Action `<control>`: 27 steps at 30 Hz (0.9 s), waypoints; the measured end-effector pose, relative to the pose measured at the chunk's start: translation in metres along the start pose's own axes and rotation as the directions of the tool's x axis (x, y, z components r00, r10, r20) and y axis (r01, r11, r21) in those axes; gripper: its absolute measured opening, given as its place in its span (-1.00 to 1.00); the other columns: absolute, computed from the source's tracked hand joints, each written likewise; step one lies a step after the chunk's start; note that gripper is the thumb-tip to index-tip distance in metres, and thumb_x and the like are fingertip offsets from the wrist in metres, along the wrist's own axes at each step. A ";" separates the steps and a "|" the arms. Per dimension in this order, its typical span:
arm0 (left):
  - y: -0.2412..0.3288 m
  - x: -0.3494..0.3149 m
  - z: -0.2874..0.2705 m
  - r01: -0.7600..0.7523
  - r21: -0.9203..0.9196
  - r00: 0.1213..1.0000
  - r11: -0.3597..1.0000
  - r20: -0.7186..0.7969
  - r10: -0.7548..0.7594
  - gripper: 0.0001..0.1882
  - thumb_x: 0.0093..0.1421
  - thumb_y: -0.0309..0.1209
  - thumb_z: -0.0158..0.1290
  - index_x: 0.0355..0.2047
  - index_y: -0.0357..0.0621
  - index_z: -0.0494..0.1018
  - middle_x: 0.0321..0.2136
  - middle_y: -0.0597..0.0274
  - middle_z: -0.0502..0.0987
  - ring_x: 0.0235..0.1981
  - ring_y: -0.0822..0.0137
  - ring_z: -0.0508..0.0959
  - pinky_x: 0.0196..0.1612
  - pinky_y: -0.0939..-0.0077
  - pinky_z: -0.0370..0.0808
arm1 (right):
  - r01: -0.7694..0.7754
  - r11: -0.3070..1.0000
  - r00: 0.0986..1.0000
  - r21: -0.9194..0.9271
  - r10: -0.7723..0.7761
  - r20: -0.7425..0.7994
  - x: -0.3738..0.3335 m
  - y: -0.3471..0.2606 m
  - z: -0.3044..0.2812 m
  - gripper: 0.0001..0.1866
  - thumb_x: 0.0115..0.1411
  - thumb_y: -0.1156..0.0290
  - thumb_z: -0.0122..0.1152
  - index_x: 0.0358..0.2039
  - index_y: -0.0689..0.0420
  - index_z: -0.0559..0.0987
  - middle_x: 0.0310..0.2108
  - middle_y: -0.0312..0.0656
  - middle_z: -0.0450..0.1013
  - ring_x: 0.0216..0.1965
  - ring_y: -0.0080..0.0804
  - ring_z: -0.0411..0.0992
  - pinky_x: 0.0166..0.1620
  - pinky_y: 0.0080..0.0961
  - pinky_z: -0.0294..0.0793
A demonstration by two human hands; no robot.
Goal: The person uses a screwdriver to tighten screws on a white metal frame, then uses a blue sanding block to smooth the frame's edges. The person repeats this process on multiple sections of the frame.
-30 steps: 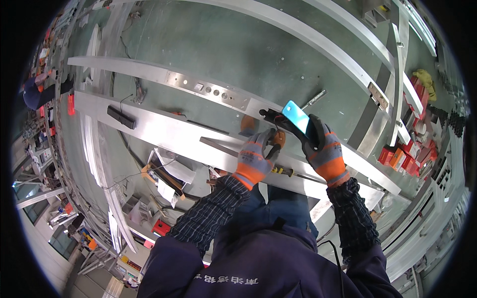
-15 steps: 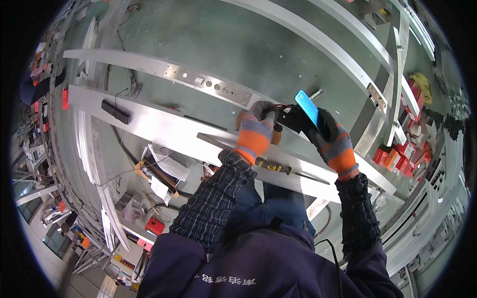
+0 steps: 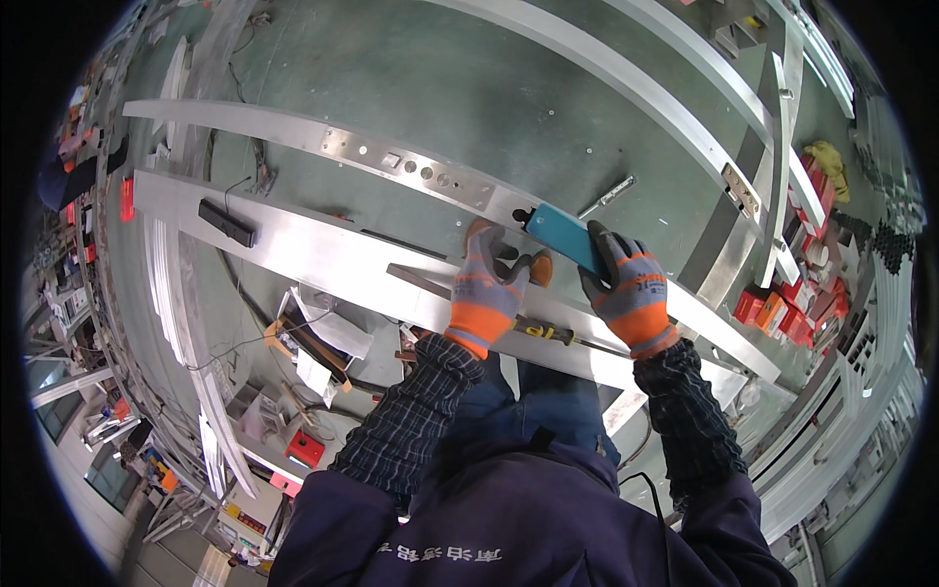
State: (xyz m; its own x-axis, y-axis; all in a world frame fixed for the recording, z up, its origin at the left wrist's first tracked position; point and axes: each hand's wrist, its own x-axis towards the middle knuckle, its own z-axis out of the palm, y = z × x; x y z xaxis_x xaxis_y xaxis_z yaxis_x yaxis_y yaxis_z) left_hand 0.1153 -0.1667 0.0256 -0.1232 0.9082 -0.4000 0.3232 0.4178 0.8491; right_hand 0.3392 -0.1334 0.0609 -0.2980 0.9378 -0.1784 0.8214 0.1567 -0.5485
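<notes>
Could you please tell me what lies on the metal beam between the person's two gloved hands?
In the head view, a screwdriver with a yellow-and-black handle lies on the beam between the left hand and the right hand.

We saw a grey-green floor (image 3: 391, 78) dotted with pale specks (image 3: 589, 151) and, lower left, a pale cabinet (image 3: 256, 501).

1. The blue-teal, phone-like slab (image 3: 565, 236) is flat and oblong, with rounded corners and a smooth, plain face turned up toward the camera.
2. It slants from upper left to lower right, its right end gripped by the right hand (image 3: 626, 286).
3. Its left end stands free of the fingers, over the pierced silver bar (image 3: 391, 161) in this view.
</notes>
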 end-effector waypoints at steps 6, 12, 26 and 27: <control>-0.004 0.006 -0.001 0.043 -0.126 0.999 0.991 0.011 -0.042 -0.26 0.16 -0.47 0.36 0.26 -0.34 0.23 -0.05 0.00 0.54 -0.05 0.24 0.59 0.05 0.37 0.56 | 0.024 0.982 0.996 -0.189 -0.006 0.095 0.019 -0.014 0.011 -0.31 0.13 0.31 0.39 0.32 -0.01 0.47 0.02 -0.04 0.53 -0.04 0.05 0.49 -0.01 -0.08 0.54; -0.007 0.024 0.003 0.038 -0.111 0.998 0.993 -0.041 -0.043 -0.34 0.17 -0.43 0.38 0.20 -0.28 0.32 -0.16 0.12 0.58 -0.16 0.34 0.60 -0.07 0.43 0.58 | 0.041 0.960 0.998 -0.279 -0.027 0.052 0.018 -0.019 0.027 -0.25 0.11 0.28 0.41 0.34 0.04 0.44 0.04 -0.04 0.50 -0.02 0.03 0.46 0.02 -0.10 0.52; 0.011 0.046 -0.001 0.208 0.077 0.978 0.975 -0.023 -0.207 -0.45 0.17 -0.36 0.41 0.08 -0.23 0.40 -0.28 0.25 0.57 -0.32 0.43 0.55 -0.19 0.50 0.56 | -0.065 0.996 0.970 -0.053 0.051 -0.236 -0.025 0.042 0.026 -0.32 0.01 0.25 0.56 0.19 -0.01 0.57 0.15 0.05 0.44 0.18 0.19 0.37 0.22 0.05 0.38; 0.010 0.048 -0.005 0.198 0.102 0.980 0.975 -0.020 -0.197 -0.45 0.17 -0.37 0.41 0.08 -0.23 0.41 -0.26 0.25 0.57 -0.31 0.43 0.55 -0.18 0.51 0.55 | -0.031 0.999 0.973 -0.043 0.021 -0.229 -0.024 0.045 0.028 -0.36 0.01 0.26 0.56 0.15 0.00 0.59 0.13 0.05 0.46 0.16 0.19 0.38 0.20 0.04 0.40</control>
State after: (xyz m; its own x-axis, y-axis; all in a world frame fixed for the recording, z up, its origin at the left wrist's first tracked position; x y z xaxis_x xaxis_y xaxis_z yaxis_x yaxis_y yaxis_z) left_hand 0.1082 -0.1188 0.0166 -0.2030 0.8085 -0.5524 0.3868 0.5845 0.7133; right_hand 0.3697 -0.1575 0.0173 -0.1617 0.9868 0.0021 0.8506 0.1404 -0.5068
